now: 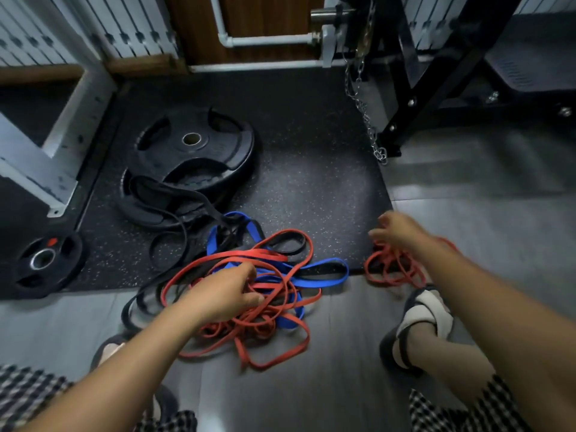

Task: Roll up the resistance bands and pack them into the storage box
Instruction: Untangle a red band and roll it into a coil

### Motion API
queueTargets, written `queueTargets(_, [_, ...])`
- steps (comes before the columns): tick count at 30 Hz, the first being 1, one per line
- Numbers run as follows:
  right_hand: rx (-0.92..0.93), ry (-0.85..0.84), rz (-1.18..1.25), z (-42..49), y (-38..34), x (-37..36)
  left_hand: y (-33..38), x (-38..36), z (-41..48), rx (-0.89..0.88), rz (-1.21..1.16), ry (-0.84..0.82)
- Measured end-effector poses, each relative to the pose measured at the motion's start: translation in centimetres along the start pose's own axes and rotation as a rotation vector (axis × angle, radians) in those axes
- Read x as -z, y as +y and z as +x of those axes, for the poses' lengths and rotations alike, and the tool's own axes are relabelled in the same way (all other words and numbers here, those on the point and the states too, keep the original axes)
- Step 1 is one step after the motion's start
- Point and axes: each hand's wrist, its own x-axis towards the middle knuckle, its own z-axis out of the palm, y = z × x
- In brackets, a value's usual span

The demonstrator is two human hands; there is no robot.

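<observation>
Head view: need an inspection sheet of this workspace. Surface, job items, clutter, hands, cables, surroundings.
Surface: black speckled mat, edged by grey floor.
Job's things: tangled pile of red, blue and black bands straddling the mat edge; small red bundle apart to its right; storage box not seen.
Clutter: stacked weight plates on the mat; small plate at left.
Hands: left hand grips strands in the pile; right hand over the small red bundle, blurred, grip unclear.
Cables: nothing seen.
Surroundings: chain hanging by the black rack; white frame at left; sandalled foot beside the bundle.
</observation>
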Motion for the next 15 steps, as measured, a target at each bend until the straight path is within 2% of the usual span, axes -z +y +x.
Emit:
queueTargets(2, [0.127,-0.174,-0.082,-0.7,-3.1,-4.3,-0.9,0.0,-0.4,0.040,0.142,-0.006])
queueTargets(6, [0.324,-0.386,-0.147,-1.6,-8.8,-13.5,-2.5,0.0,-1.8,0.081,0.283,0.015])
queueTargets(8, [0.317,-0.429,-0.138,-1.5,-10.1,-17.9,-3.4,-0.1,-2.5,0.089,0.304,0.033])
queueTargets(10, [0.234,-0.427,-0.127,-1.2,-10.7,-21.3,-4.3,-0.1,-3.4,0.098,0.295,0.028])
queueTargets(15, [0.131,-0.501,-0.096,0.3,-9.0,-27.3,-6.1,-0.3,-4.7,0.092,0.280,-0.009])
